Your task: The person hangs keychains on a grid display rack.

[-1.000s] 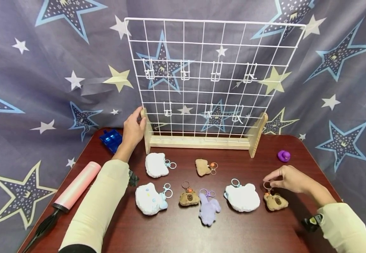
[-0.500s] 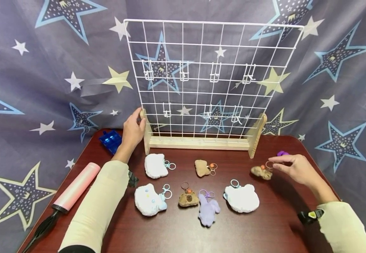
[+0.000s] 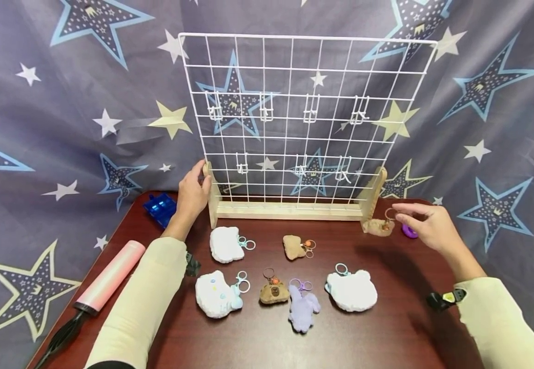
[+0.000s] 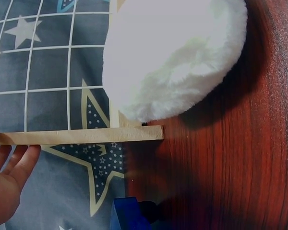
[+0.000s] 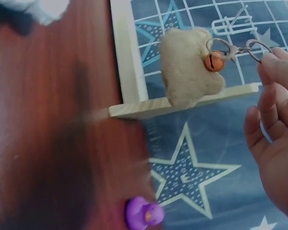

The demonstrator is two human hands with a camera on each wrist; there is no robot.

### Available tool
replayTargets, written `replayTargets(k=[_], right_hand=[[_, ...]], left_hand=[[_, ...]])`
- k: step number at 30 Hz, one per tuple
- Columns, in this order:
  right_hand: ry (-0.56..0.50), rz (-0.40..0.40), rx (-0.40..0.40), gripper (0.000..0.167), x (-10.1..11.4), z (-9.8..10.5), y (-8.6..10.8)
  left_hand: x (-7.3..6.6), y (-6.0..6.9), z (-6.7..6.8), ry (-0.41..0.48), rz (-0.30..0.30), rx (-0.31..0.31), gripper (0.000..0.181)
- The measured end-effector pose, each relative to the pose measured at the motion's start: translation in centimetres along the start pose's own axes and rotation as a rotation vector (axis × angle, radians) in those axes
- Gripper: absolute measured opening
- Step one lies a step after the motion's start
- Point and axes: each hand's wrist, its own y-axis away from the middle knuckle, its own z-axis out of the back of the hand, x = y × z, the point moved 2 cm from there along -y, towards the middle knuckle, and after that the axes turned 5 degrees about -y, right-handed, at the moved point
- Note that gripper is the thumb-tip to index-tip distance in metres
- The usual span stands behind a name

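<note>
Right hand (image 3: 426, 225) pinches the tan plush keychain (image 5: 185, 72) by its ring (image 5: 258, 40) near the tabletop's (image 3: 341, 343) far right corner, left hand (image 3: 194, 192) grips the rack's (image 3: 290, 210) left upright (image 4: 81, 136) — swinging loosely, the plush could snag the right upright (image 3: 374, 195)

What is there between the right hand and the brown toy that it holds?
The right wrist view shows a key chain, which the right hand pinches, and an orange bell near the brown toy.

The right hand (image 3: 430, 224) partly hides the small purple plastic duck (image 3: 409, 232) from me; the left wrist view crops the furry white, seemingly rounded plush (image 4: 175, 52).
</note>
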Motion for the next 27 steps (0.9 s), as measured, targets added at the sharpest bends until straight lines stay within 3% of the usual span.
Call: replayTargets(k=[10, 20, 27], right_hand=[[-0.102, -0.007, -0.042, 0.026, 2.2, 0.3, -2.4], [-0.094, 0.012, -0.105, 0.026, 4.0, 0.9, -5.4], [-0.162, 0.041, -0.163, 0.026, 5.7, 1.0, -7.8]], left_hand=[[0.1, 0.0, 0.0, -0.008, -0.003, -0.001, 0.049], [0.1, -0.2, -0.1, 0.001, 0.007, 0.016, 0.050], [0.1, -0.1, 0.1, 0.002, 0.002, 0.010, 0.050]])
